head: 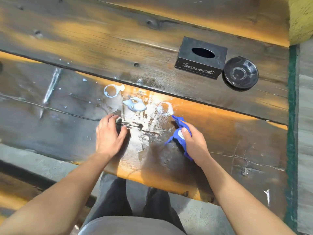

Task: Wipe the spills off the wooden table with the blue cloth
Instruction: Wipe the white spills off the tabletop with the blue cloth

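Your L hand (108,133) lies palm down w/ fingers (110,118) spread and lightly curled, fingertips pressed flat, forearm bare and coming in from the lower left. Your R hand (194,141) is closed in a loose fist around the blue cloth (179,133), thumb on top, index finger stretched fwd along the bunched fabric. R forearm also bare, angling in from the lower right; both wrists roughly straight.

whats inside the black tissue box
Through the oval slot of the black tissue box only darkness shows; no tissue pokes out. The lid and walls cover the rest, so whether any tissues remain inside cannot be told.
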